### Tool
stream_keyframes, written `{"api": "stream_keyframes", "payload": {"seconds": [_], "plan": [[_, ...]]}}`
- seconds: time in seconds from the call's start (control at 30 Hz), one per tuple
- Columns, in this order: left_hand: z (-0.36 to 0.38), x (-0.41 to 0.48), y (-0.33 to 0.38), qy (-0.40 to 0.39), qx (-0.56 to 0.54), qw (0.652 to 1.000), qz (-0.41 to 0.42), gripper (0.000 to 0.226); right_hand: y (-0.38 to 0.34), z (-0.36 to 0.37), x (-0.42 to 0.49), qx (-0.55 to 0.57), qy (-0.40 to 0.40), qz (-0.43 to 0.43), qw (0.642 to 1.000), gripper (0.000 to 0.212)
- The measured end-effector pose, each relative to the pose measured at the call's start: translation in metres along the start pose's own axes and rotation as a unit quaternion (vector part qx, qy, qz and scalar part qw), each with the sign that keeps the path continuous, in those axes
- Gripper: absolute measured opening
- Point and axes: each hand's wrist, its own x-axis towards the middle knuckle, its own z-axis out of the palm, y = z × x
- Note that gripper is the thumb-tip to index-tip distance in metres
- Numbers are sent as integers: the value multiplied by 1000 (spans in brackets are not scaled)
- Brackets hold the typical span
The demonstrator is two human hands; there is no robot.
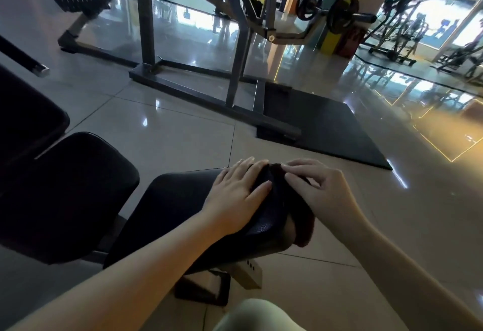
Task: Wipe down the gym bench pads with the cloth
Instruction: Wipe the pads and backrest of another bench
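1. dark cloth (300,222) is draped over the right-hand end of the near pad (177,200), with part of it hung down past that end.
2. left hand (235,192): fingers straight, laid flat, pressed onto the cloth's left part and the pad top. nothing is gripped.
3. right hand (322,189): fingers curled, the cloth's upper edge is pinched near the pad's far corner.
4. key relation: pads are set in a row, near pad, middle pad (78,194), far pad (23,121). the long axis runs from the hands out to the left and away. all other pad surface lies left of both hands, and the left hand is the nearer one.
5. judged step: cloth is being set up for a stroke. a leftward wipe along the axis is likely called for, cloth kept flat under the palm.
6. risk: the overhung part may be dragged off the end if the pinch is released before pressure is applied. whether the cloth is wet or dry cannot be told.
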Motion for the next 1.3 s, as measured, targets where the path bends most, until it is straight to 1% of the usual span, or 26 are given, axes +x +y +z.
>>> {"api": "stream_keyframes", "payload": {"seconds": [0.1, 0.17, 0.2, 0.33, 0.43, 0.57, 0.67, 0.73, 0.8, 0.9, 0.97, 1.07, 1.13, 1.3], "plan": [[1, 0, -1, 1, 1, 1000, 2, 57, 5, -15, 4, 79, -71, 29, 994, 22], [2, 0, -2, 4, -1, 1000, 0, 57, 5, -13, 13, 119, -91, 32, 988, 22], [2, 0, -2, 6, -2, 1000, -1, 55, 5, -9, 17, 120, -87, 28, 989, 21], [1, 0, -1, 1, -8, 1000, -3, 52, 6, -2, 27, 93, -35, 40, 994, 18], [1, -1, 0, -1, -5, 1000, -9, 53, -1, -5, 9, 66, -39, 14, 997, 17], [1, 0, 0, 6, 0, 1000, -11, 54, -9, -6, -24, -13, -42, -40, 998, 20], [1, 1, 0, 7, -2, 1000, -13, 54, -10, -2, -14, -32, -28, -36, 998, 19], [0, 0, 1, 3, -10, 1000, -13, 54, -9, 1, 3, -33, -16, -23, 999, 16], [0, -1, 2, 3, -12, 1000, -11, 52, -10, 3, 17, -16, -11, 9, 1000, 14], [-2, -3, 3, 0, -12, 1000, -12, 51, -12, 4, 13, -25, -5, 29, 999, 15], [-2, -3, 2, -2, -13, 1000, -11, 50, -16, 2, -8, -39, -11, 15, 999, 17], [-1, -3, 1, -1, -6, 1000, -9, 51, -23, 4, -51, -72, -15, -46, 996, 20], [-1, -2, 1, -3, -3, 1000, -10, 51, -24, 5, -62, -68, -9, -67, 995, 20], [1, -3, 1, 1, 1, 1000, -10, 51, -18, 7, -23, -84, 25, -33, 996, 16]]}}
